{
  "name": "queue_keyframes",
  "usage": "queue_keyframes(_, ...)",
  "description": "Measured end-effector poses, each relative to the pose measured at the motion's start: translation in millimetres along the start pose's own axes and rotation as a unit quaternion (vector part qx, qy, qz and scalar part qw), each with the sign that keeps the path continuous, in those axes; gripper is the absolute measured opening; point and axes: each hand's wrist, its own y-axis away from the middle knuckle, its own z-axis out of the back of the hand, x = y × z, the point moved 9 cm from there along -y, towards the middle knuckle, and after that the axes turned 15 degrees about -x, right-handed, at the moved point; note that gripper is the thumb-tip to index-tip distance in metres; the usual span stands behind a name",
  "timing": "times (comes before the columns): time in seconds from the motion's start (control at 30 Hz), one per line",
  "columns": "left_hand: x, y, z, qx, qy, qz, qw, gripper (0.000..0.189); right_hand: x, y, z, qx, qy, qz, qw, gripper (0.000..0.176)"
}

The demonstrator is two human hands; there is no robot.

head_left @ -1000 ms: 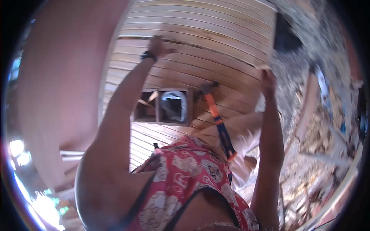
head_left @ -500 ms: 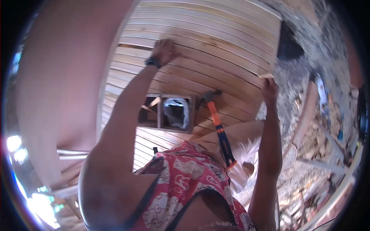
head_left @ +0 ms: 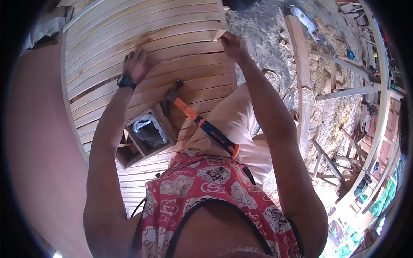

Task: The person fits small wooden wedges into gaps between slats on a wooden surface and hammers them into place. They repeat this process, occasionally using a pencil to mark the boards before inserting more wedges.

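My left hand (head_left: 137, 66) lies spread on the slatted wooden panel (head_left: 172, 23), close to a gap between two slats; a dark watch is on its wrist. At the panel's right edge my right hand (head_left: 234, 45) pinches a small pale wood piece (head_left: 219, 35). A claw hammer (head_left: 195, 118) with an orange and dark blue handle rests with its head on the slats and its handle across my leg. Left of it stands a two-part wooden box (head_left: 144, 136), tilted in view, with a plastic bag (head_left: 148, 124) lining one compartment.
Long timber pieces (head_left: 299, 64) lie on the rough ground to the right, with a white bottle-like object (head_left: 304, 20) near the top. A large smooth brownish surface (head_left: 41, 142) runs along the left. Wooden frames (head_left: 331, 161) stand at the lower right.
The view has turned and shifted, so the panel, box and hammer appear rotated and further left. My left hand still lies on the slats and my right hand still pinches the wood piece.
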Motion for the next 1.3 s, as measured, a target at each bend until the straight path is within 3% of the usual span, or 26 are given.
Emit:
queue_keyframes(0.2,-1,4,5,-0.047,0.009,0.006,0.999,0.049,-2,3,-2,0.016,0.000,-0.017,1.000,0.018)
queue_keyframes(0.3,-4,3,12,-0.078,0.018,0.010,0.997,0.045,1,10,3,-0.016,-0.021,-0.026,0.999,0.022)
queue_keyframes(0.37,-4,3,13,-0.077,0.015,0.026,0.997,0.043,10,26,23,-0.113,-0.035,-0.043,0.992,0.025)
queue_keyframes(0.43,-6,2,16,-0.071,0.012,0.023,0.997,0.044,17,55,17,-0.012,0.045,-0.090,0.995,0.035)
queue_keyframes(0.5,-6,1,11,-0.063,0.013,0.022,0.998,0.044,52,105,-6,0.258,0.038,-0.149,0.954,0.045)
queue_keyframes(0.57,-1,3,2,-0.044,0.004,0.011,0.999,0.045,128,140,17,0.326,-0.030,-0.093,0.940,0.060)
queue_keyframes(0.63,-6,1,2,-0.033,0.002,0.006,0.999,0.046,146,176,0,0.366,-0.003,-0.054,0.929,0.072)
queue_keyframes(0.67,-6,-2,3,-0.020,-0.002,0.008,1.000,0.046,148,190,-11,0.360,-0.005,-0.054,0.931,0.072)
queue_keyframes(0.73,-17,-12,6,0.009,-0.005,0.014,1.000,0.047,145,231,-37,0.468,-0.015,-0.115,0.876,0.082)
queue_keyframes(0.8,-26,-20,1,0.040,-0.009,0.021,0.999,0.048,147,230,-31,0.431,-0.043,-0.119,0.894,0.083)
queue_keyframes(0.87,-32,-33,-1,-0.056,0.050,0.021,0.997,0.043,147,222,-11,0.397,-0.067,-0.121,0.907,0.084)
queue_keyframes(0.93,-42,-52,-5,-0.031,0.131,0.054,0.989,0.040,152,195,47,0.308,-0.185,-0.158,0.920,0.082)
queue_keyframes(1.0,-59,-65,-19,-0.012,0.214,0.088,0.973,0.038,136,185,96,0.344,-0.228,-0.309,0.857,0.079)
queue_keyframes(1.03,-69,-67,-33,0.012,0.269,0.114,0.956,0.032,124,177,116,0.313,-0.247,-0.316,0.861,0.078)
queue_keyframes(1.07,-81,-66,-48,0.039,0.322,0.140,0.935,0.026,113,172,134,0.284,-0.267,-0.323,0.862,0.077)
queue_keyframes(1.13,-105,-58,-80,0.062,0.491,0.334,0.802,0.021,108,146,178,0.204,-0.319,-0.280,0.882,0.080)
queue_keyframes(1.2,-139,-62,-89,0.051,0.510,0.379,0.771,0.021,114,124,228,0.088,-0.404,-0.286,0.865,0.077)
queue_keyframes(1.23,-148,-59,-99,0.041,0.527,0.420,0.737,0.022,111,129,235,0.093,-0.402,-0.286,0.864,0.077)
queue_keyframes(1.3,-163,-56,-126,0.022,0.545,0.440,0.713,0.018,107,139,244,0.101,-0.485,-0.303,0.814,0.076)
